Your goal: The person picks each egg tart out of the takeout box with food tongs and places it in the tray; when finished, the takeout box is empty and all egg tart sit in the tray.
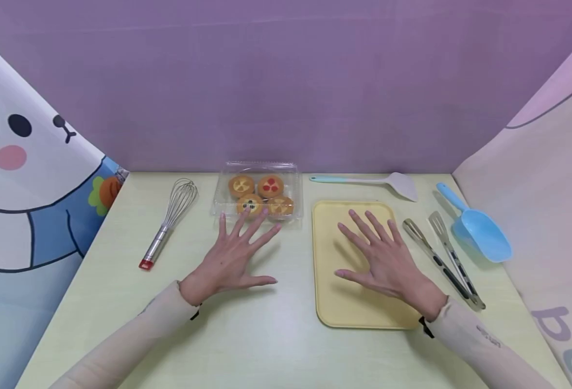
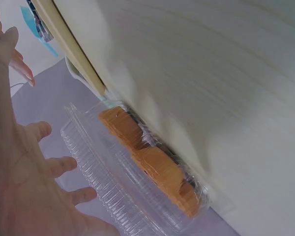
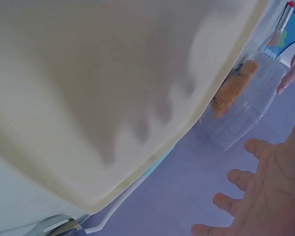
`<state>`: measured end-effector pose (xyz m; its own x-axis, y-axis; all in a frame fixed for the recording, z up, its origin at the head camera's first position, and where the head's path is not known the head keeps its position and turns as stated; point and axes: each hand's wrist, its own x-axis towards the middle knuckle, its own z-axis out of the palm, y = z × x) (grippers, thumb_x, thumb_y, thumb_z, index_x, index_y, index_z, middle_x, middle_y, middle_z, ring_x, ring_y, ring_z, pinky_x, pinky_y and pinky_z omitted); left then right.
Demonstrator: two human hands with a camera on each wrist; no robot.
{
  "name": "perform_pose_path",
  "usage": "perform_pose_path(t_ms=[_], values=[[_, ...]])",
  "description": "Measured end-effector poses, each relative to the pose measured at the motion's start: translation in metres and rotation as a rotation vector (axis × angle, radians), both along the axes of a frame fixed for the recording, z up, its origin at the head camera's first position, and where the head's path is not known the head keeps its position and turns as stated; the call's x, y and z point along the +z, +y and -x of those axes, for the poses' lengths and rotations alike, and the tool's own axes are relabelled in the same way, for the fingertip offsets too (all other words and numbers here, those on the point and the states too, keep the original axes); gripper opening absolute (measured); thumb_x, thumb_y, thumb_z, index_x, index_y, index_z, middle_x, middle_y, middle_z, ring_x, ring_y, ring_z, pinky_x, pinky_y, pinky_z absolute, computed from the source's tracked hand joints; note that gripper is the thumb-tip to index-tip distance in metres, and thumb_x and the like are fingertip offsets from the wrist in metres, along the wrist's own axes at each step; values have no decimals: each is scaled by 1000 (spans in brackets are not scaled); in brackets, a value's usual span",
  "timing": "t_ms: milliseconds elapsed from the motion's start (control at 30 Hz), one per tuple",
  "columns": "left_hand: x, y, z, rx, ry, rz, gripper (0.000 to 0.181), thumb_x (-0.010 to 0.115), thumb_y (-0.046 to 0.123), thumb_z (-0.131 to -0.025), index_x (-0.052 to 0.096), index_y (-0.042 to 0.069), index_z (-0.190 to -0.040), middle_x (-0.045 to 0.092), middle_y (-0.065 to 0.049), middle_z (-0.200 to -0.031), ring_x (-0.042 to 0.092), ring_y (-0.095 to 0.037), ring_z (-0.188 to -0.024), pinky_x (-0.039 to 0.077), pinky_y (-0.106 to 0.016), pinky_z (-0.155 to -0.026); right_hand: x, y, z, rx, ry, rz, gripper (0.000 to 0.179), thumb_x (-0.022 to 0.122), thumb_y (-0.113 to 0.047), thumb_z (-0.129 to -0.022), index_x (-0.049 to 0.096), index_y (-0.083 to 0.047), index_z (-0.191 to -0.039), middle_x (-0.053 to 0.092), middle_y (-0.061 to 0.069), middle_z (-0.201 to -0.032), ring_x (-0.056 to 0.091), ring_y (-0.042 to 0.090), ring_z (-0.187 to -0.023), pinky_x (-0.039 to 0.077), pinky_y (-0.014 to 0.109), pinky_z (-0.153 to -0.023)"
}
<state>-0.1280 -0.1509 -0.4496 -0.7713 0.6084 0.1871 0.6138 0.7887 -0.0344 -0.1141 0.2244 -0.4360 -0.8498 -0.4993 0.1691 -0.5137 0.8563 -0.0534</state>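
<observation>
My left hand (image 1: 232, 262) hovers palm down with fingers spread, just in front of a clear plastic box (image 1: 221, 189). Inside the box lie several small tarts (image 1: 270, 186) with different toppings; the left wrist view shows the box (image 2: 88, 157) beyond the fingertips, apart from them. Over a yellow tray (image 1: 331, 302) is my right hand (image 1: 388, 262), its fingers spread as well and holding nothing. Its shadow falls on the tray, which fills much of the right wrist view.
Left of the box lies a whisk (image 1: 169, 221). Behind the tray is a spatula (image 1: 402, 185) with a pale blue handle. Metal tongs (image 1: 446, 259) and a blue scoop (image 1: 482, 233) lie to the right. Curtains (image 1: 286, 97) border the table.
</observation>
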Motion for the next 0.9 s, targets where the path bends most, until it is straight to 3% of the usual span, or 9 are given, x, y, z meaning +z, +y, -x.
perform_pose_path(t_ms=[233,467,600,767,900], values=[[0,-1,1,8,9,-19,111,56,92,-77,22,36,-167,5,-7,-178,24,-50,-157,20,-89,-111,2,-5,4,5,-36,9,96,56,-80,-87,26,-36,-166,16,2,-177,18,37,-162,18,72,-124],[3,-4,1,27,9,-127,92,64,67,-92,28,26,-166,18,-9,-176,28,-45,-157,25,-80,-119,9,-17,8,28,-88,46,90,53,-77,-92,22,-37,-166,14,0,-177,20,35,-162,25,69,-124],[7,-8,0,53,-5,-282,79,69,50,-96,38,19,-162,30,-11,-171,37,-40,-153,29,-70,-124,17,-28,12,58,-136,89,86,51,-75,-95,20,-38,-166,15,-1,-177,22,34,-162,30,68,-122],[11,-15,1,114,32,-532,63,72,34,-96,52,13,-152,51,-13,-157,51,-34,-141,51,-55,-111,26,-48,19,106,-149,117,83,47,-76,-96,27,-35,-165,25,2,-174,32,34,-158,40,66,-116],[14,-25,5,211,26,-747,57,74,25,-93,58,6,-144,59,-15,-147,53,-34,-134,50,-53,-109,30,-69,28,158,-127,137,74,53,-66,-100,41,-26,-161,40,7,-166,46,34,-149,52,61,-105]])
